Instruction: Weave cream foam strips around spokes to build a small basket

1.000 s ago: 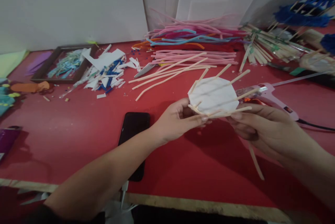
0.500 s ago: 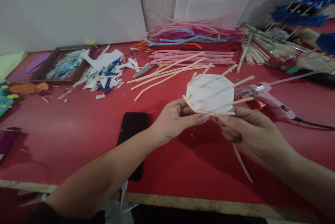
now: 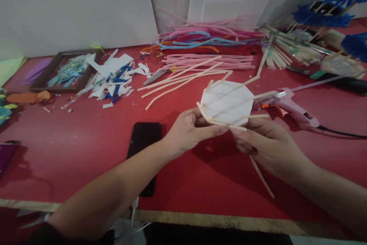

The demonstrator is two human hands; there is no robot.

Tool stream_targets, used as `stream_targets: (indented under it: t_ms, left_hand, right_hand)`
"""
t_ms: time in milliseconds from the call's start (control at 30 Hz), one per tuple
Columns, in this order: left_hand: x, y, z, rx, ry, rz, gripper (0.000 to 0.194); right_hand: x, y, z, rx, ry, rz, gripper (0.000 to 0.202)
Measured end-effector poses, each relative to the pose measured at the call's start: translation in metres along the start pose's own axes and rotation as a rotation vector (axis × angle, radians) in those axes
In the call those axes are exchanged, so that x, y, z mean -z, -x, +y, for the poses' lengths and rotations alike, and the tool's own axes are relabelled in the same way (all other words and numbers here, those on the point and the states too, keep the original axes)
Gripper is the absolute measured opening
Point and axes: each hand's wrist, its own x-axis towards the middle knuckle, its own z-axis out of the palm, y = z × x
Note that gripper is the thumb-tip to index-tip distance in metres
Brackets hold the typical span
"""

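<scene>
Between my two hands, above the red table, is a white many-sided disc (image 3: 228, 101) with several short cream sticks jutting out around its edge. My left hand (image 3: 193, 128) pinches its near left edge, thumb along the rim. A cream pipe cleaner (image 3: 263, 178) passes through my right hand (image 3: 265, 143); its tail hangs below the palm, and its other part seems to follow the disc's near rim. The right fingers are closed at the near right edge, with their tips partly hidden.
A pink glue gun (image 3: 301, 109) lies to the right. Behind the disc are cream pipe cleaners (image 3: 183, 80) and pink ones (image 3: 209, 62). A black phone (image 3: 145, 141) rests by my left forearm. Paper scraps (image 3: 114, 77) and a brown tray (image 3: 36, 84) are at the left.
The disc has shifted slightly left with both hands. A stick end at its near right edge now angles further downward. The view has also moved a little.
</scene>
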Motion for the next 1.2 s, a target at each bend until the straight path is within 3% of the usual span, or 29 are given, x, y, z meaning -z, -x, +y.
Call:
stream_targets:
  t_ms: [367, 600, 700, 800, 900, 1067, 1200]
  left_hand:
    - [0.001, 0.001, -0.002, -0.009, -0.011, 0.047, 0.046]
    - [0.003, -0.002, -0.002, -0.098, 0.03, 0.232, 0.038]
    - [0.006, -0.006, -0.004, -0.132, 0.069, 0.325, 0.041]
    - [0.007, -0.007, -0.005, -0.132, 0.069, 0.346, 0.043]
    - [0.005, -0.005, -0.003, -0.129, -0.006, 0.318, 0.037]
    - [0.004, -0.001, -0.002, -0.231, -0.331, 0.335, 0.026]
    - [0.005, 0.001, -0.004, -0.283, -0.477, 0.343, 0.021]
  right_hand:
    - [-0.002, -0.001, -0.002, -0.018, -0.002, -0.065, 0.038]
    - [0.006, -0.002, -0.007, -0.154, 0.05, -0.145, 0.046]
    - [0.007, -0.003, -0.013, -0.165, 0.056, -0.106, 0.047]
    - [0.007, -0.003, -0.02, -0.175, 0.013, -0.019, 0.047]
    - [0.006, -0.001, -0.024, -0.157, -0.011, 0.027, 0.043]
    - [0.011, 0.005, -0.025, -0.07, 0.007, -0.011, 0.034]
    - [0.014, 0.009, -0.023, 0.046, 0.126, 0.004, 0.039]
